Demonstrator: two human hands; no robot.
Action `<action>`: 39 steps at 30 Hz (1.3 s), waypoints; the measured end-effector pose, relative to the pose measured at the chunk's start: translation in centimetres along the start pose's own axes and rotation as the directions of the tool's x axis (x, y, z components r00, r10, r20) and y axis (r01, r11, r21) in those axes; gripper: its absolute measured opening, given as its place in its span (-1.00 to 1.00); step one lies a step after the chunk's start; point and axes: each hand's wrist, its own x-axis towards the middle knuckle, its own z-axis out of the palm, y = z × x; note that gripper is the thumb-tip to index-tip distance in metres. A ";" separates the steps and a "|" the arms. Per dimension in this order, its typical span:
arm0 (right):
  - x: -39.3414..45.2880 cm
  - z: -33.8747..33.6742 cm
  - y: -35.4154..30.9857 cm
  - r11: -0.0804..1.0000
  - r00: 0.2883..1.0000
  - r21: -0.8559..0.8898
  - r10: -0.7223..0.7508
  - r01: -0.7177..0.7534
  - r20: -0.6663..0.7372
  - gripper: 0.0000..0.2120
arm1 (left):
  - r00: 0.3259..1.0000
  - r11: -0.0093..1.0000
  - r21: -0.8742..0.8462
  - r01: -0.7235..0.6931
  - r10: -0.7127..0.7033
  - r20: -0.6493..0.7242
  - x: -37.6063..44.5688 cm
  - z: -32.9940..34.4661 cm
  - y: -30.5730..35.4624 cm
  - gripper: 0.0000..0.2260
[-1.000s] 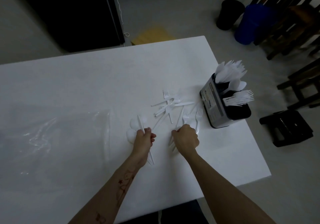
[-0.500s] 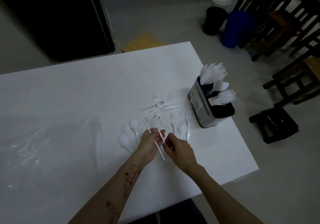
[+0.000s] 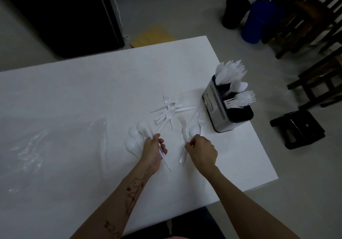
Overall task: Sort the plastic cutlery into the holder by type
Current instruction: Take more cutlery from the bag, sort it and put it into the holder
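Observation:
A black and silver cutlery holder (image 3: 214,107) stands near the table's right edge, with white knives (image 3: 230,71), spoons (image 3: 237,86) and forks (image 3: 242,99) in separate compartments. A loose pile of white plastic cutlery (image 3: 170,111) lies left of it. Three spoons (image 3: 137,137) rest beside my left hand. My left hand (image 3: 153,151) is shut on thin white cutlery handles (image 3: 165,160) that stick out toward me. My right hand (image 3: 201,150) pinches a white knife (image 3: 183,131) lying among other pieces.
A clear plastic bag (image 3: 55,146) lies flat on the white table (image 3: 92,90) at the left. Off the table's right side are a black stool (image 3: 298,129), wooden chairs (image 3: 314,35), a blue bin (image 3: 259,22) and a black bin (image 3: 235,11).
My hands have moved apart. The right hand shifted right onto the knife near the spoon and fork. The left hand still holds its cutlery handles.

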 end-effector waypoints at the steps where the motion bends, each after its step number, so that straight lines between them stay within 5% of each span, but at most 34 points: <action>1: -0.2 0.1 -0.2 1.000 1.000 0.008 -0.009 0.009 -0.004 -0.81 | 1.000 1.000 0.008 -0.018 0.018 0.001 -0.1 0.0 0.0 -0.88; 8: -1.5 1.6 -1.3 0.989 0.989 0.084 -0.130 0.124 0.072 -0.79 | 0.998 0.997 0.032 -0.064 0.064 0.011 -0.8 -0.5 0.4 -0.85; 13: -0.6 -0.4 0.2 0.950 0.964 0.253 0.223 -0.182 -0.144 -0.75 | 0.998 0.997 0.033 -0.063 0.062 0.015 -0.9 -1.0 0.3 -0.83; 15: -0.1 -0.7 1.4 0.937 0.953 0.236 0.286 -0.257 -0.099 -0.73 | 0.998 0.998 0.030 -0.059 0.058 0.013 -1.0 -1.0 0.1 -0.84; 18: 0.4 -0.2 2.2 0.950 0.969 0.204 0.246 -0.235 -0.029 -0.76 | 0.998 0.998 0.028 -0.064 0.063 0.025 -1.0 -1.1 0.1 -0.84; 22: -0.9 0.6 1.7 0.963 0.990 0.264 0.089 -0.057 -0.113 -0.79 | 0.996 0.994 0.069 -0.087 0.085 0.030 -0.9 -1.4 0.1 -0.82; 28: -1.9 2.0 0.7 0.987 0.987 -0.010 -0.160 0.160 0.027 -0.76 | 0.997 0.992 0.101 -0.082 0.081 0.018 -0.3 -1.7 0.2 -0.82; 35: 4.2 -0.8 -2.2 0.976 0.981 0.175 0.150 -0.127 -0.126 -0.65 | 0.995 0.992 0.100 -0.076 0.069 0.070 0.0 -2.0 0.2 -0.77; 39: 7.1 -0.4 -2.9 0.966 0.972 0.123 0.234 -0.229 -0.031 -0.54 | 0.995 0.988 0.138 -0.074 0.064 0.078 -0.1 -1.9 -0.1 -0.77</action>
